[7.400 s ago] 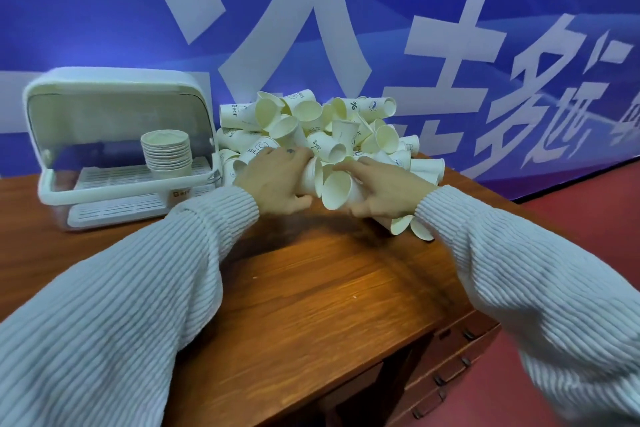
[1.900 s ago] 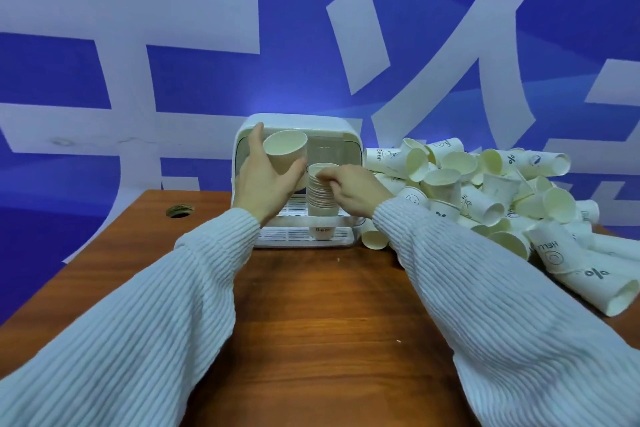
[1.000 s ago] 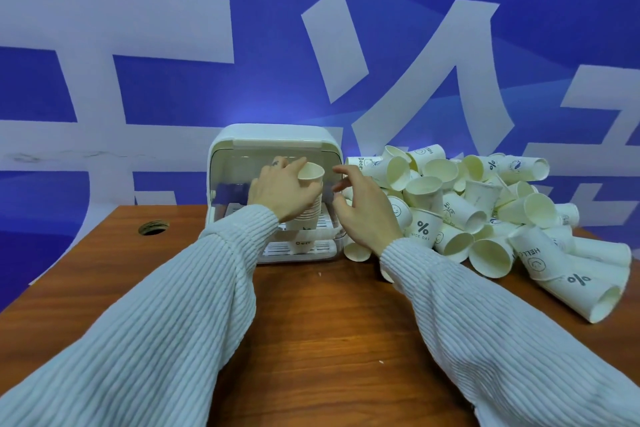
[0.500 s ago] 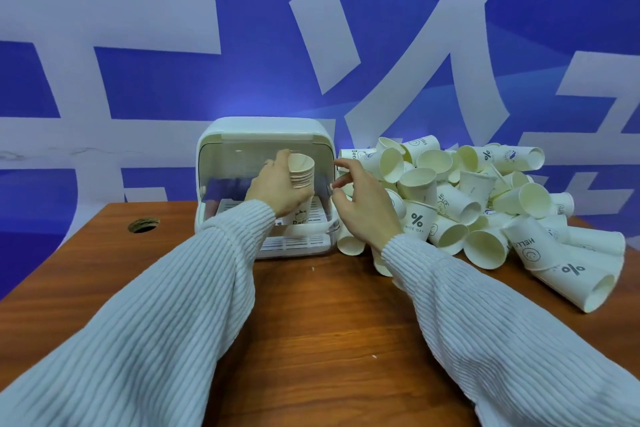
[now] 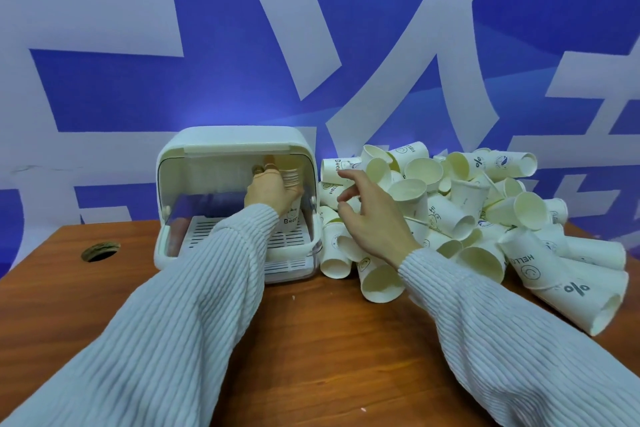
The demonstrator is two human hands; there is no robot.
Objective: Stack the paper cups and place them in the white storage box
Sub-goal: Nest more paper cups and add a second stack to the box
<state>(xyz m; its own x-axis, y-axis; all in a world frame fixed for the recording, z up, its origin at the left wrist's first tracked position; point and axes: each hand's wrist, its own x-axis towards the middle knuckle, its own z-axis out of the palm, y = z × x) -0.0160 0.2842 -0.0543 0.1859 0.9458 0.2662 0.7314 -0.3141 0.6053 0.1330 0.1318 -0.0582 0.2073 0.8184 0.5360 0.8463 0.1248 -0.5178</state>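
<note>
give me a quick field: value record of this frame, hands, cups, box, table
left hand: inside the box, gripping the stack of cups
right hand: fingers spread, holding nothing, over the cup pile
white storage box: lid raised, slatted tray inside
cup pile: loose cups, many lying on their sides, right of the box
table: brown wood, round hole near its left edge
backdrop: blue with large white characters

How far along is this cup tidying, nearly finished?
Not nearly. One stack of cups stands inside the white storage box, gripped by the left hand. The open right hand reaches toward the pile of loose cups, which remains large.
</note>
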